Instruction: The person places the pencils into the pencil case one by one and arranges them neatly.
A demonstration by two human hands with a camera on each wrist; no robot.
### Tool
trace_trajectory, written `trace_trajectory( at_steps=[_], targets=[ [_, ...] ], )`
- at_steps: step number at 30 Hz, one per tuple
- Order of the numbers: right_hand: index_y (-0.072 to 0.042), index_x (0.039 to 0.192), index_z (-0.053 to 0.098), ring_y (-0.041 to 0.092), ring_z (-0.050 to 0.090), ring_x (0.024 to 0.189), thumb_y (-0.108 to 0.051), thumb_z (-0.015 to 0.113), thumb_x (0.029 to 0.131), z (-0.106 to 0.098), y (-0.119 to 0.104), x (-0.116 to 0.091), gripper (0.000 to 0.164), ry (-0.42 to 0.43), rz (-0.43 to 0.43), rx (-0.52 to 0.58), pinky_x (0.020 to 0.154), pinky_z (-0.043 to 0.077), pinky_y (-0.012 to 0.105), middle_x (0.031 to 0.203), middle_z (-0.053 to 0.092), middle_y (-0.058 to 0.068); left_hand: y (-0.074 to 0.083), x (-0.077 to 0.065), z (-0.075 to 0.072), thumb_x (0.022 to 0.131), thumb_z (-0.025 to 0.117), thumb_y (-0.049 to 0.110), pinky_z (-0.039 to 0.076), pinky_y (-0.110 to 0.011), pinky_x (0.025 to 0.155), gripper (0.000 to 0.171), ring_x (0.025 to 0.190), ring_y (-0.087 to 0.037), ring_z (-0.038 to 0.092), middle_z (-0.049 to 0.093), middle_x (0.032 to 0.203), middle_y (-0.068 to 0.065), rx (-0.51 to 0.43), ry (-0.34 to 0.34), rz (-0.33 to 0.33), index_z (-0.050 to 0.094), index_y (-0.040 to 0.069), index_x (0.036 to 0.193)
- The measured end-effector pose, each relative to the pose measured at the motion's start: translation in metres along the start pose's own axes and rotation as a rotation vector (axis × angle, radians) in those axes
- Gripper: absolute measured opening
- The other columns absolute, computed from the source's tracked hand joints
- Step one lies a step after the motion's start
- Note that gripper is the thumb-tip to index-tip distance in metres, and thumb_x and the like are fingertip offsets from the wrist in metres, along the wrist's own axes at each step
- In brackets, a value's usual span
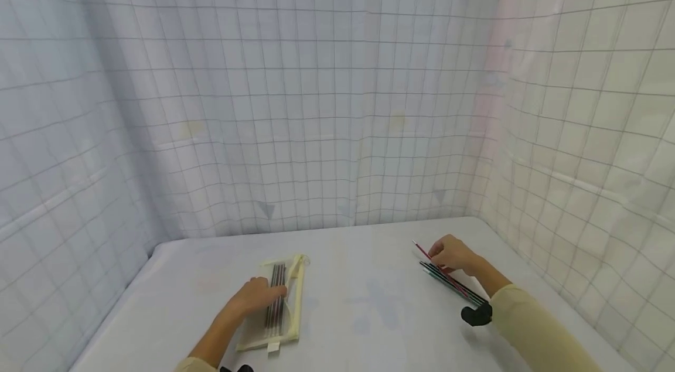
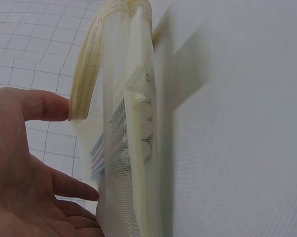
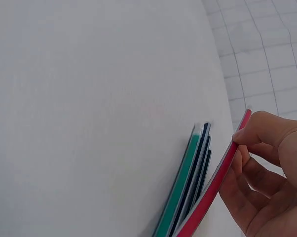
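Observation:
A cream mesh zip pouch (image 1: 296, 307) lies on the left of the white table, with several dark slim pencils (image 1: 276, 307) showing through it. My left hand (image 1: 256, 296) rests over the pouch. In the left wrist view its thumb (image 2: 47, 105) presses the raised zip edge (image 2: 87, 74), and its straight fingers touch the mesh side. On the right, my right hand (image 1: 454, 255) pinches a slim red pencil (image 3: 210, 195) between thumb and forefinger, tilted up above others. Beside it lies a bundle of dark pencils (image 3: 200, 160) and a green one (image 3: 180, 190).
White cloth covers the table (image 1: 358, 290). Grid-patterned curtains (image 1: 316, 126) hang behind it and along both sides. A black wrist strap (image 1: 477, 315) sits at the right cuff, near the pencils' close ends.

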State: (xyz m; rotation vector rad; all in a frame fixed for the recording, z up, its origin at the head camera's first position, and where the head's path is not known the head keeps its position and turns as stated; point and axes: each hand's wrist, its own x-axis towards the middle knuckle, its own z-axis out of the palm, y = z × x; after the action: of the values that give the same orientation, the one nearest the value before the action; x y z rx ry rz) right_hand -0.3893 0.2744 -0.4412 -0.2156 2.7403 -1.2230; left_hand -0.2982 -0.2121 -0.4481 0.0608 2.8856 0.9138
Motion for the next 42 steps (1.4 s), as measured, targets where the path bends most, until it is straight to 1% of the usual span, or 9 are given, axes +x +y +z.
trace_trajectory(
  at_steps=[2, 4, 9, 15, 22, 27, 35, 39, 42],
  targets=[
    [0.006, 0.107, 0.071, 0.021, 0.065, 0.080, -0.001, 0.071, 0.091, 0.006, -0.006, 0.004, 0.018, -0.002, 0.004, 0.022, 0.070, 0.058, 0.037, 0.094, 0.067, 0.008, 0.001, 0.003, 0.001, 0.086, 0.064, 0.040, 0.046, -0.063, 0.096, 0.075, 0.106, -0.047, 0.060, 0.062, 0.113, -0.034, -0.002, 0.003, 0.008, 0.054, -0.026, 0.120],
    [0.005, 0.106, 0.072, 0.021, 0.064, 0.079, -0.001, 0.072, 0.090, 0.014, -0.011, 0.008, 0.018, -0.008, 0.001, 0.040, 0.069, 0.058, 0.036, 0.093, 0.068, 0.008, 0.002, 0.004, 0.001, 0.086, 0.064, 0.040, 0.046, -0.062, 0.096, 0.074, 0.105, -0.046, 0.061, 0.062, 0.112, -0.033, -0.002, 0.004, 0.015, 0.055, -0.026, 0.119],
    [0.006, 0.106, 0.071, 0.023, 0.065, 0.080, 0.000, 0.072, 0.089, 0.036, -0.029, 0.014, 0.018, -0.052, -0.009, 0.110, 0.068, 0.059, 0.038, 0.093, 0.068, 0.010, -0.001, 0.002, 0.002, 0.086, 0.064, 0.040, 0.046, -0.063, 0.095, 0.076, 0.108, -0.052, 0.059, 0.061, 0.114, -0.037, 0.012, -0.011, -0.008, 0.053, -0.027, 0.120],
    [0.006, 0.106, 0.071, 0.024, 0.067, 0.081, 0.001, 0.071, 0.090, 0.063, -0.044, 0.013, 0.017, -0.062, 0.014, 0.184, 0.071, 0.060, 0.040, 0.094, 0.069, 0.012, -0.005, 0.001, 0.006, 0.084, 0.064, 0.042, 0.050, -0.061, 0.091, 0.076, 0.101, -0.048, 0.062, 0.064, 0.107, -0.033, 0.026, -0.007, -0.011, 0.054, -0.026, 0.117],
    [0.003, 0.104, 0.072, 0.020, 0.067, 0.075, -0.002, 0.073, 0.088, 0.097, -0.061, 0.012, 0.017, -0.095, 0.029, 0.250, 0.068, 0.060, 0.037, 0.090, 0.068, 0.010, -0.007, -0.004, 0.010, 0.086, 0.064, 0.043, 0.049, -0.063, 0.092, 0.077, 0.105, -0.053, 0.061, 0.062, 0.109, -0.036, 0.044, -0.012, -0.023, 0.054, -0.027, 0.117],
    [0.002, 0.103, 0.072, 0.019, 0.066, 0.074, -0.003, 0.074, 0.088, 0.120, -0.079, 0.016, 0.016, -0.103, 0.032, 0.290, 0.068, 0.060, 0.035, 0.091, 0.068, 0.010, -0.005, -0.006, 0.008, 0.086, 0.065, 0.043, 0.050, -0.062, 0.091, 0.078, 0.104, -0.054, 0.061, 0.062, 0.109, -0.037, 0.030, 0.007, -0.013, 0.053, -0.028, 0.117],
    [0.001, 0.100, 0.072, 0.018, 0.065, 0.072, -0.002, 0.076, 0.088, 0.152, -0.110, 0.019, 0.013, -0.150, 0.027, 0.353, 0.065, 0.059, 0.033, 0.089, 0.068, 0.011, -0.001, -0.008, -0.001, 0.085, 0.064, 0.041, 0.053, -0.057, 0.084, 0.074, 0.092, -0.044, 0.064, 0.064, 0.101, -0.032, 0.032, 0.032, 0.000, 0.055, -0.027, 0.112],
    [0.001, 0.098, 0.072, 0.017, 0.065, 0.069, 0.001, 0.076, 0.087, 0.165, -0.123, 0.022, 0.012, -0.168, 0.021, 0.393, 0.062, 0.059, 0.032, 0.087, 0.068, 0.011, 0.003, -0.005, -0.003, 0.085, 0.064, 0.042, 0.053, -0.058, 0.084, 0.075, 0.093, -0.044, 0.064, 0.064, 0.101, -0.032, 0.032, 0.035, 0.000, 0.054, -0.027, 0.114],
    [0.001, 0.096, 0.071, 0.017, 0.064, 0.068, 0.002, 0.075, 0.087, 0.171, -0.131, 0.022, 0.010, -0.171, 0.032, 0.401, 0.060, 0.058, 0.031, 0.086, 0.068, 0.012, 0.005, 0.002, -0.002, 0.085, 0.064, 0.042, 0.052, -0.057, 0.085, 0.074, 0.093, -0.042, 0.064, 0.065, 0.102, -0.031, 0.038, 0.030, 0.007, 0.055, -0.026, 0.113]
  ],
)
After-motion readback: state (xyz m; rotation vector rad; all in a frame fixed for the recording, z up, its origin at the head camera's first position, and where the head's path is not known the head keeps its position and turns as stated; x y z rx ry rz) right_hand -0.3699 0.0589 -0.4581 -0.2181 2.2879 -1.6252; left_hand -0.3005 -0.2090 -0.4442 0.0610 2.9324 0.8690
